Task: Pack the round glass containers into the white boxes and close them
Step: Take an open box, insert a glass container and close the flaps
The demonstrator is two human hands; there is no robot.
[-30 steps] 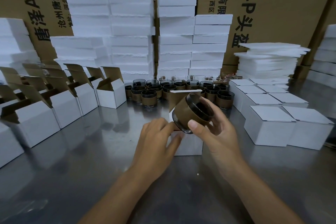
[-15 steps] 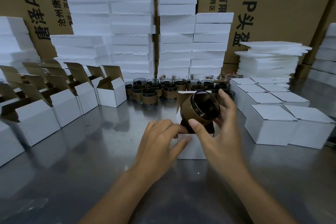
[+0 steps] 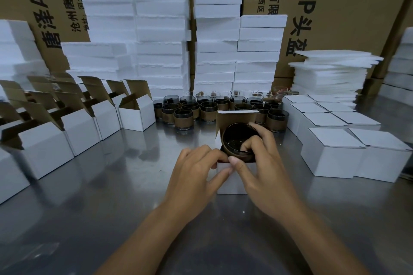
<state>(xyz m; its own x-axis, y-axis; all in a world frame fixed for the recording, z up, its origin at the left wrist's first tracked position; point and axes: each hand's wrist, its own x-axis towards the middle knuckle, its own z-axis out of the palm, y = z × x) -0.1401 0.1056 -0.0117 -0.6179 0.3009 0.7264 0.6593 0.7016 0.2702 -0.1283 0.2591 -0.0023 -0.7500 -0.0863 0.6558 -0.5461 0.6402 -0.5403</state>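
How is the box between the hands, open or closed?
Open: the box has its flap upright behind the jar the right hand holds.

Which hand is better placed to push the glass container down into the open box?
Right. The right hand grips the glass container at the mouth of the open white box; the left hand holds the box's near edge.
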